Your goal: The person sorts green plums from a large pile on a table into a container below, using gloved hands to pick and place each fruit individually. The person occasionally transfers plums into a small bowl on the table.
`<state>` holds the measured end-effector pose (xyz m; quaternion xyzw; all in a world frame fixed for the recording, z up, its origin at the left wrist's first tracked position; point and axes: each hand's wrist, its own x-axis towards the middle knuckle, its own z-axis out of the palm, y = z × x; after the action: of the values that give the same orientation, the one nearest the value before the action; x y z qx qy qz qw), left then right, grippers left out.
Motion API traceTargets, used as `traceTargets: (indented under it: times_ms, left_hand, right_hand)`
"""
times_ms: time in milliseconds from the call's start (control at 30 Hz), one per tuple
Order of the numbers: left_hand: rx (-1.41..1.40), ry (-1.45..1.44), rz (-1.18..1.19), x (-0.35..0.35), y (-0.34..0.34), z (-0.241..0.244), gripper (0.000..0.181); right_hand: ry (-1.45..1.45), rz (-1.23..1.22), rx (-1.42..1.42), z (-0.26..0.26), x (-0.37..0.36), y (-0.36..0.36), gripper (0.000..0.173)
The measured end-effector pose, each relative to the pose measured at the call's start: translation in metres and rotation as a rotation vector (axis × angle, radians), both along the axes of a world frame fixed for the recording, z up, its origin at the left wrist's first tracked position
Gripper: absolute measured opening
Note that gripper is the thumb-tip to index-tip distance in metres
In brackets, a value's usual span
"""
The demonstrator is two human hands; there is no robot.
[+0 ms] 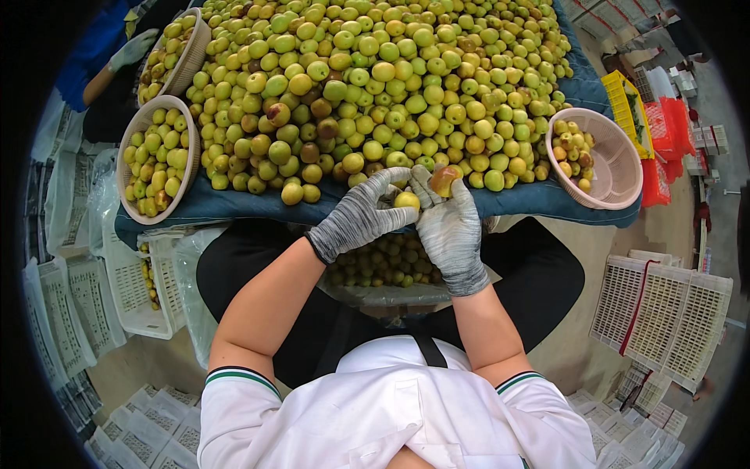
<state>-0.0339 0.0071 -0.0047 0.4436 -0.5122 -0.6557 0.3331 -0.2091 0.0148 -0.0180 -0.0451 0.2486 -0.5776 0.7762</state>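
A large heap of green and yellow jujube fruits (375, 88) covers the table before me, some of them browned. My left hand (366, 208), in a grey knit glove, holds a yellow-green jujube (406, 200) by thumb and fingers. In my right hand (448, 228), gloved alike and palm up, rests a larger jujube (445, 180) with a reddish-brown patch, held near the thumb and fingertips. Both hands meet at the table's front edge, above a crate or bag of more jujubes (387, 261) between my knees.
A pink plastic basket (621, 158) at right is partly filled with browner jujubes. At left stand two fuller baskets, the nearer basket (124, 176) at the blue padded cloth's (258, 205) corner. Another person's gloved hand (133, 51) is at upper left. White crates (656, 305) flank me.
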Motion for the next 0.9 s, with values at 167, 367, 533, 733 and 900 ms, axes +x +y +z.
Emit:
traceTargets:
  times_ms: [167, 367, 533, 733, 900]
  left_hand:
    - [-0.149, 0.018, -0.067, 0.015, 0.004, -0.004, 0.049]
    - [0.042, 0.931, 0.535, 0.086, -0.019, 0.03, 0.026]
    - [-0.196, 0.937, 1.339, 0.199, -0.02, 0.034, 0.022]
    - [-0.069, 0.801, 1.298, 0.184, -0.012, 0.051, 0.035]
    - [-0.292, -0.178, 0.512, 0.094, -0.005, 0.036, 0.033]
  right_hand:
    - [-0.012, 0.037, -0.023, 0.013, -0.003, -0.002, 0.041]
    - [-0.038, 0.143, -0.073, 0.008, -0.017, 0.007, 0.025]
    - [0.199, 0.169, -0.009, -0.003, -0.018, 0.015, 0.019]
    - [0.303, 0.126, -0.043, 0.001, -0.015, 0.009, 0.033]
    - [1.146, 0.21, -0.095, -0.006, -0.022, -0.008, 0.024]
